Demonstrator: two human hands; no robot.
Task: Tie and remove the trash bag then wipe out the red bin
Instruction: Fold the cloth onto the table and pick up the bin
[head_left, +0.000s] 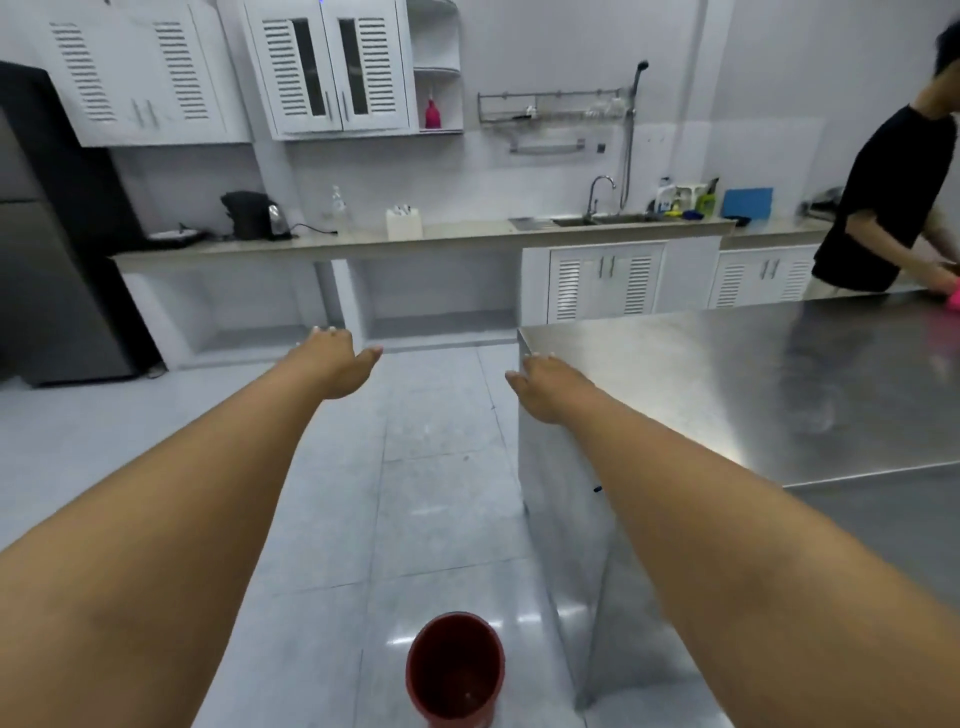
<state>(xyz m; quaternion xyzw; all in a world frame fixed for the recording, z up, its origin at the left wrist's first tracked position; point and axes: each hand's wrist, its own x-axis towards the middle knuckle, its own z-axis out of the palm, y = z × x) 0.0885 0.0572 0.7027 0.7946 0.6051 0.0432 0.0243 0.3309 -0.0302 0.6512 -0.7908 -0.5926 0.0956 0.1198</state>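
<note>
The red bin (455, 667) stands upright on the tiled floor at the bottom centre, between my two forearms. Its inside is bare, with no bag showing in it. No trash bag or cloth is in view. Both my arms are stretched straight forward at about chest height. My left hand (336, 364) is held palm down with fingers apart and holds nothing. My right hand (546, 382) is likewise palm down and empty, hovering by the near corner of the steel table. Both hands are far above and beyond the bin.
A stainless steel table (753, 384) fills the right side, its corner close to my right hand. Another person (888, 202) in a black shirt leans over its far end. A counter with a sink (597, 221) runs along the back wall; a dark fridge (57, 234) stands at left.
</note>
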